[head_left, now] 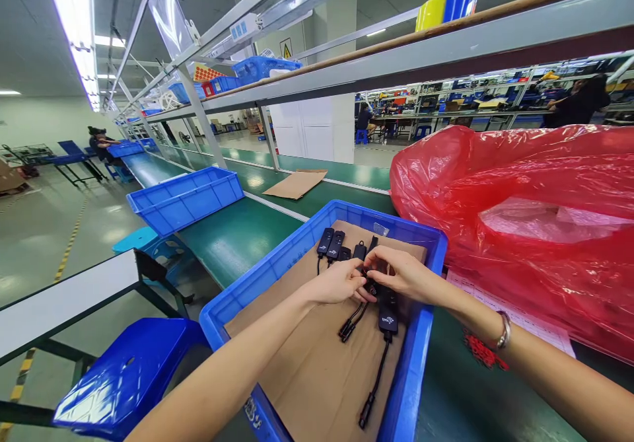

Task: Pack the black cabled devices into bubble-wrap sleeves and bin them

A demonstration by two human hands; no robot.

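Observation:
My left hand (341,282) and my right hand (399,271) meet over a blue plastic bin (317,227) lined with brown cardboard (302,356). Both are closed, fingertips pinching a small black cabled module, which they mostly cover. Just below my right hand lies another black cabled module (388,322) with white lettering, its cable running to a connector (366,410) near the front. Two cable plugs (347,330) rest under my left hand. Toward the bin's far side lie several similar modules, including one at the left (325,242).
Red plastic film (495,171) is heaped right of the bin, over a printed sheet (515,306). A second blue bin (191,197) and a cardboard piece (296,183) sit farther along the green bench. A shelf (396,62) with tape rolls crosses above. A blue stool (129,369) stands left.

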